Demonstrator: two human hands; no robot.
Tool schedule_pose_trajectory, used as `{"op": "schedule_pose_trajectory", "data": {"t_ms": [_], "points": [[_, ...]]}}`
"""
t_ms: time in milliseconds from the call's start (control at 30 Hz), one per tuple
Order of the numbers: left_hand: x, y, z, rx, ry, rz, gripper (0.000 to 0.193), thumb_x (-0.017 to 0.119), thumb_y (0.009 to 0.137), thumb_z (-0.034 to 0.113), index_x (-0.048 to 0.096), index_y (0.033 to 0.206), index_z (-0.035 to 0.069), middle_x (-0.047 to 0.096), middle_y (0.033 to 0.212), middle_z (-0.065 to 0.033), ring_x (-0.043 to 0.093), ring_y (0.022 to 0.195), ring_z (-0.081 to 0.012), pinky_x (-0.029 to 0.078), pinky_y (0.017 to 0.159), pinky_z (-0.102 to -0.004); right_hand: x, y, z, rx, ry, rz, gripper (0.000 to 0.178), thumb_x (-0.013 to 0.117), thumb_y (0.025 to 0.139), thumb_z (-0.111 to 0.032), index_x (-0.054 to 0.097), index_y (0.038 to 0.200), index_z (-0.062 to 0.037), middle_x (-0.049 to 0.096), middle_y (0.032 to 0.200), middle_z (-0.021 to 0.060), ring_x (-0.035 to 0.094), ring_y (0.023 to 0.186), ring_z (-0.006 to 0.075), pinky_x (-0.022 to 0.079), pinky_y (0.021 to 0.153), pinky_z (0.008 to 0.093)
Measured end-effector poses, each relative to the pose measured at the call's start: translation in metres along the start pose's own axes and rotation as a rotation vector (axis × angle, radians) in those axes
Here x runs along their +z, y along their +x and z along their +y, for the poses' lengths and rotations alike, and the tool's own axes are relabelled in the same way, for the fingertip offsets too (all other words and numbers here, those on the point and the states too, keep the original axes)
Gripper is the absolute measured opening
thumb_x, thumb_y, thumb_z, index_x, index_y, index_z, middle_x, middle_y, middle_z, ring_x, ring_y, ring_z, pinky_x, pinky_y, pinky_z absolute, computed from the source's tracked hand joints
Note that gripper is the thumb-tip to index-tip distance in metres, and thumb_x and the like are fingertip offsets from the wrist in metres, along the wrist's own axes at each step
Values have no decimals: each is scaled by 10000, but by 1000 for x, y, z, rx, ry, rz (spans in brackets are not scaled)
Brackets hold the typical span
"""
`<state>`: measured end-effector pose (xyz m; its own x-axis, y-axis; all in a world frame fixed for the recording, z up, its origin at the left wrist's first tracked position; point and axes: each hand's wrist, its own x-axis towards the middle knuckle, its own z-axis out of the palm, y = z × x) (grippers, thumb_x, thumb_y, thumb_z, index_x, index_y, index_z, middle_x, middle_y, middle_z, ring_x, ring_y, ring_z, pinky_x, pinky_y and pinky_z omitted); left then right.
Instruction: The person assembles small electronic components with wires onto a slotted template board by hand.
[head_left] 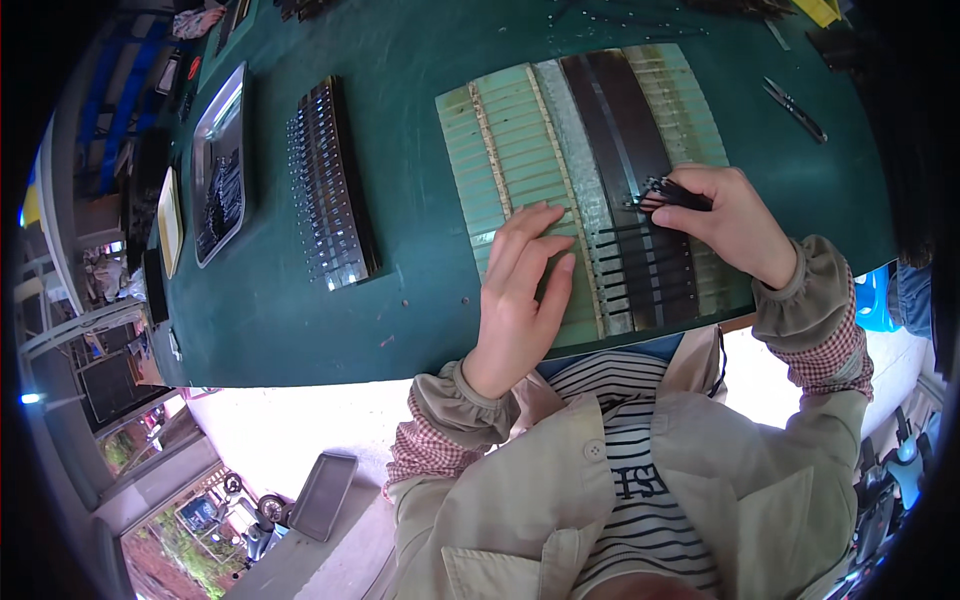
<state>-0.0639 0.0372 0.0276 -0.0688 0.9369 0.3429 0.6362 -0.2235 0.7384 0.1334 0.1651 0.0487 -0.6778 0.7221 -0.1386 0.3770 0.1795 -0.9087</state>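
A pale green ribbed board (515, 130) lies on the table in front of me, with a dark brown strip (622, 125) running along it. Several thin black pins (612, 270) sit side by side in a row across the near part of the board, reaching toward the brown strip. My right hand (735, 215) pinches a bundle of thin black pieces (682, 193) with bright tips, just above the strip. On the board's left side rests my left hand (525, 290), its fingers apart and nothing visible in them; the fingertips are close to a narrow speckled rib.
Left of the board stands a filled strip (328, 185) with rows of small pins. Beyond it are a metal tray (243, 100) of black pieces and a yellowish shallow tray (170, 220). Tweezers (795, 108) lie at the right. A person's hand (198, 22) shows at the far left.
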Motion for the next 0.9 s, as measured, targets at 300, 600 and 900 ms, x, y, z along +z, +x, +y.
{"op": "schedule_pose_trajectory", "data": {"t_ms": [300, 600, 900], "points": [[14, 0, -8, 0, 34, -51, 172, 591, 778, -42, 583, 949, -25, 534, 1204, -145, 486, 1141, -315, 380, 957, -376, 3, 4, 16, -5, -20, 36, 173, 650, 746, -44, 586, 873, 55, 577, 735, 148, 539, 640, 219, 437, 625, 295], [20, 2, -7, 73, 149, -145, 312, 624, 762, 3, 571, 1069, -18, 478, 1274, -168, 437, 1185, -338, 352, 983, -405, 18, 5, 24, -160, -174, 111, 157, 639, 752, -45, 591, 875, 39, 571, 783, 138, 556, 650, 257, 438, 620, 308], [4, -8, 9, 55, 96, -172, 322, 640, 784, 64, 563, 1090, 1, 480, 1262, -178, 427, 1189, -327, 333, 993, -405, 9, -17, 7, -119, -159, 126, 144, 639, 764, -51, 601, 872, 37, 532, 786, 106, 542, 696, 231, 421, 631, 292]]}}
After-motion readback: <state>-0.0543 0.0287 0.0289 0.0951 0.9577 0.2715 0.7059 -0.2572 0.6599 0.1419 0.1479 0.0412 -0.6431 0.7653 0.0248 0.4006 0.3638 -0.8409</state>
